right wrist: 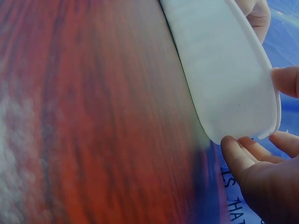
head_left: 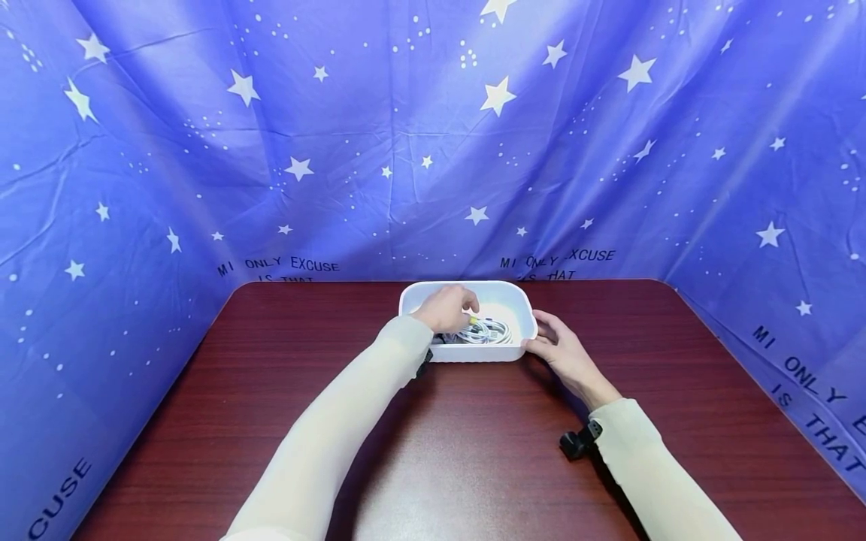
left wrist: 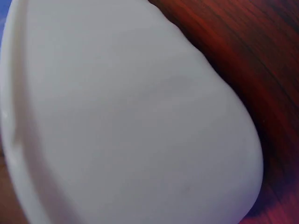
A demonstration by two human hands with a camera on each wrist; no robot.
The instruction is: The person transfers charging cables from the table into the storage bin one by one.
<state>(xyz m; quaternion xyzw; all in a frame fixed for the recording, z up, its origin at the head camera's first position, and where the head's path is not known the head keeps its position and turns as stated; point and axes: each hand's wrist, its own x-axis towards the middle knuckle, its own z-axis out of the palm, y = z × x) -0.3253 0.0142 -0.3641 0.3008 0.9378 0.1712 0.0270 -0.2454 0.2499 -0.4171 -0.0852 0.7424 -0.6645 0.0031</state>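
A white plastic storage box [head_left: 483,352] with rounded corners stands at the far side of the table. Inside it lies a coiled white cable [head_left: 497,331], with a small yellow piece [head_left: 473,320] near its upper left. My left hand [head_left: 448,308] reaches over the left part of the box, fingers bent downward beside the yellow piece. Its fingertips are partly hidden, so a hold on the cable cannot be made out. At the box's right end, my right hand [head_left: 563,353] grips the wall, thumb [right wrist: 286,81] against the rim and fingers [right wrist: 238,161] against the end.
The dark red wood-grain table [head_left: 433,451] runs toward me. A blue curtain [head_left: 379,150] with white stars stands close behind the box and along both sides. A black wrist camera [head_left: 577,443] sits below my right sleeve.
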